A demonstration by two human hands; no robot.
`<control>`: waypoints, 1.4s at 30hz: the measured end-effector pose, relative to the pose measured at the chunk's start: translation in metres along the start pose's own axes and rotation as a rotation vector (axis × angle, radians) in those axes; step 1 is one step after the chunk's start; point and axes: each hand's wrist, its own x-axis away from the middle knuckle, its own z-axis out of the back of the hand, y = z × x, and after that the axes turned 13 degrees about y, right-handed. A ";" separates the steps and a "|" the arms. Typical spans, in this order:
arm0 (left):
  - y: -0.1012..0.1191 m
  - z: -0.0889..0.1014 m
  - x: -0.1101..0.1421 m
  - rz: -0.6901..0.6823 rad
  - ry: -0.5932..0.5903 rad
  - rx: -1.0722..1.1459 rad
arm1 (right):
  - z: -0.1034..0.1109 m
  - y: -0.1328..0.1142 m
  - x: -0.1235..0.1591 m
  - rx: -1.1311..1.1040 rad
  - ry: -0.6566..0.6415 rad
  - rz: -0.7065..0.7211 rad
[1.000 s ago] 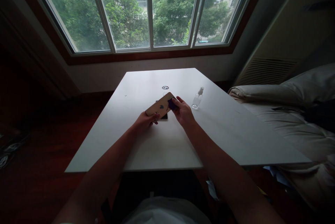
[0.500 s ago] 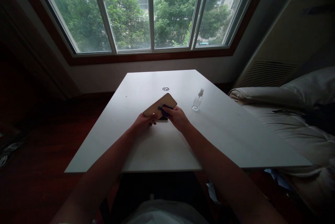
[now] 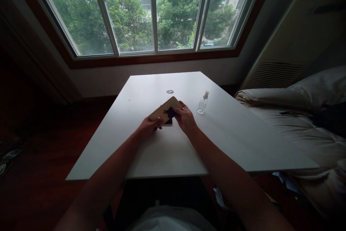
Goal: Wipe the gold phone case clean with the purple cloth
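Observation:
My left hand grips the near end of a gold phone, held tilted with its back up above the white table. My right hand pinches a small dark cloth and presses it on the phone's back. Under the held phone a second, dark flat device lies on the table, mostly hidden.
A small clear spray bottle stands on the table just right of my right hand. A round dark mark sits farther back. A bed with pale bedding adjoins the table's right side. A wide window lies beyond.
My right hand has slid the dark cloth back and forth along the phone's back, first toward my left hand, then back toward the far end. The left hand keeps its hold.

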 end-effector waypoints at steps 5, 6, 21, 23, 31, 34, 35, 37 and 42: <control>0.001 0.000 0.000 -0.001 0.010 0.011 | -0.001 -0.002 0.001 -0.005 -0.002 0.016; 0.001 0.000 0.000 0.002 0.015 0.017 | -0.002 -0.001 0.002 0.000 -0.020 0.018; 0.000 0.007 -0.001 -0.011 -0.025 0.065 | -0.012 0.017 0.026 0.181 -0.319 -0.122; 0.001 0.008 0.000 -0.012 -0.023 0.056 | -0.012 0.017 0.026 0.185 -0.337 -0.128; 0.000 0.005 0.000 -0.038 -0.034 0.027 | -0.011 0.018 0.016 0.110 -0.112 -0.102; -0.001 0.006 -0.001 -0.046 -0.058 0.008 | -0.009 0.016 0.010 0.094 -0.007 -0.100; -0.001 0.006 -0.002 -0.046 -0.063 0.001 | -0.009 0.015 0.009 0.092 0.025 -0.096; 0.000 0.007 -0.003 -0.044 -0.068 -0.004 | -0.010 0.014 0.008 0.085 0.073 -0.084; 0.003 0.009 -0.001 -0.056 -0.092 0.028 | -0.012 0.014 0.007 0.069 0.081 -0.043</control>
